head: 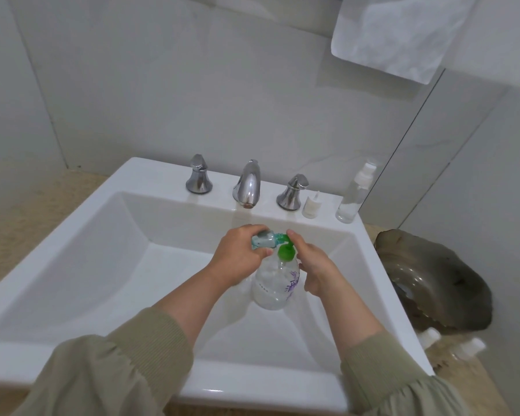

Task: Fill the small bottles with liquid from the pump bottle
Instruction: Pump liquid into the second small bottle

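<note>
**A:** What is being risked at this point?

**B:** A miss at the mouth, most likely. The small bottle (263, 240) is being held on its side by the left hand (240, 250), with the fingers curled round it. Its narrow opening is being offered up to the spout of the green pump head (285, 252). If the two are being allowed to drift apart while the pump is being pressed, liquid is probably being sent into the sink (162, 175) instead.

**A:** And the other hand?

**B:** The right hand (315, 265) is being laid against the pump bottle (275, 286), with one finger on top of the pump head. Whether the remaining fingers are being closed on the neck cannot be told. If the bottle is only being steadied loosely, it may be getting tipped by a hard push.

**A:** How is the pump bottle being presented?

**B:** It is being stood inside the basin, right of centre, below the tap (246, 187). It is clear plastic with purple print on one side and seemingly little inside, so air may be getting drawn up. The small bottle is being shown as clear with a teal tint, just beside the spout, and whether the two are touching cannot be told.
</note>
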A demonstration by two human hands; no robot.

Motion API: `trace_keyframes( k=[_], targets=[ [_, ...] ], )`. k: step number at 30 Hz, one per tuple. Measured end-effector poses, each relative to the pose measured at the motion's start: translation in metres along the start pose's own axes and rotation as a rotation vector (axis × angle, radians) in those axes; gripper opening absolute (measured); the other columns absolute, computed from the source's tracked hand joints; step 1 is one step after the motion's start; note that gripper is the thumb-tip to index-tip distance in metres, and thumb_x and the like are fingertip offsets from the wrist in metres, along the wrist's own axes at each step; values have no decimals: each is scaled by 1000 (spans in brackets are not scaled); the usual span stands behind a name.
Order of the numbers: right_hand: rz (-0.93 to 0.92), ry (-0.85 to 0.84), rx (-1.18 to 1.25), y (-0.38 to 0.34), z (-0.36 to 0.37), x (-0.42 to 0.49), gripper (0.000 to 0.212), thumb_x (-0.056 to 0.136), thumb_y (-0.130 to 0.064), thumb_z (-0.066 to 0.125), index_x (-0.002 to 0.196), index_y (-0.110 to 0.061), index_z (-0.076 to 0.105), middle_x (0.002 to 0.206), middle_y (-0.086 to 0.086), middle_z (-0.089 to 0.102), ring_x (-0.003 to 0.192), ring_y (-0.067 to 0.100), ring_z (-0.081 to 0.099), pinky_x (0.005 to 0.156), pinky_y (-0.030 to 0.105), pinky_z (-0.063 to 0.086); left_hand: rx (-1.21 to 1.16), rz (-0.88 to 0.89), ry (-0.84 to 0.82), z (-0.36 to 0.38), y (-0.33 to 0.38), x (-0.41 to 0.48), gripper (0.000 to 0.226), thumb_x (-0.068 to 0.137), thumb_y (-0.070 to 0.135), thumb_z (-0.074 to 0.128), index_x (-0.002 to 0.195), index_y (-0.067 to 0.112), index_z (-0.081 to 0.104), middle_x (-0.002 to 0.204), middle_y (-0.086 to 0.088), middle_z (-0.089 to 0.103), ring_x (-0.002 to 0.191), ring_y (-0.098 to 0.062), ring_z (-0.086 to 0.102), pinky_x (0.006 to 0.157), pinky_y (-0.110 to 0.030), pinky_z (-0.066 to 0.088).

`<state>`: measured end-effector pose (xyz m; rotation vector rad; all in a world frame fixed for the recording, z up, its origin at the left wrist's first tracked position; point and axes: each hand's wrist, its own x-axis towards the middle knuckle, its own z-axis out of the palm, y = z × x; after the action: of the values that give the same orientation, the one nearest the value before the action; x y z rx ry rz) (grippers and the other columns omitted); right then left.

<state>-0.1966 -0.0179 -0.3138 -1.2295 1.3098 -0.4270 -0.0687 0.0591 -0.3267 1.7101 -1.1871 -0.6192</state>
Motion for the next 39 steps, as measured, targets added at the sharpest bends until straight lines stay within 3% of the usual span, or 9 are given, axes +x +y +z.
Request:
trace_keyframes(
  k=[4,9,14,21,25,28,32,36,39],
  targets=[
    [19,-11,25,-1,0,1,56,87,-53,54,126,-12,51,121,6,48,125,24,40,106,41,25,-27,-5,1,0,1,1,34,81,11,69,114,21,63,97,5,60,73,-17,56,86,-41,53],
    [63,-38,-18,3,5,2,64,83,-60,54,126,-12,51,125,6,49,122,24,42,105,41,26,12,-25,-15,-1,-3,1,35,82,12,68,115,20,63,97,5,60,74,-18,57,87,-41,53],
    [43,-25,-23,2,0,6,53,87,-55,52,120,-14,53,115,5,47,126,25,40,105,41,26,0,-17,-10,0,-1,1,35,82,12,68,115,21,63,97,5,59,76,-18,56,88,-42,53],
    [109,-68,1,6,3,10,75,77,-68,53,133,-17,48,138,3,44,132,25,35,110,43,20,10,-14,-2,0,-2,3,35,82,13,68,116,20,62,100,4,60,75,-19,57,86,-39,53],
    [96,-58,-12,8,3,13,68,81,-64,52,128,-16,51,134,4,48,128,24,39,107,41,22,22,-17,-10,0,-2,1,35,81,12,68,115,20,63,98,4,60,78,-21,59,86,-42,53],
    [74,-38,-7,6,2,13,65,83,-60,52,129,-14,51,133,6,49,124,24,42,107,41,23,21,-4,-3,0,1,1,37,80,12,70,116,20,62,103,3,61,90,-22,61,87,-42,53],
    [104,-99,60,4,-2,9,48,87,-57,50,113,-17,57,104,2,58,87,18,52,105,41,26,28,8,4,0,2,1,37,81,13,70,116,20,62,102,7,58,96,-21,60,86,-41,53],
    [104,-60,-3,7,1,10,64,81,-64,53,123,-16,54,127,3,50,125,24,42,108,40,23,24,-23,1,-1,-1,1,40,81,13,69,120,20,61,109,2,62,95,-24,62,89,-43,52],
    [97,-46,6,7,6,9,57,82,-62,54,114,-15,53,124,3,49,123,23,42,103,38,27,30,-21,0,-1,-2,1,40,81,13,69,119,20,61,111,1,63,94,-25,62,89,-43,52]
  ],
)
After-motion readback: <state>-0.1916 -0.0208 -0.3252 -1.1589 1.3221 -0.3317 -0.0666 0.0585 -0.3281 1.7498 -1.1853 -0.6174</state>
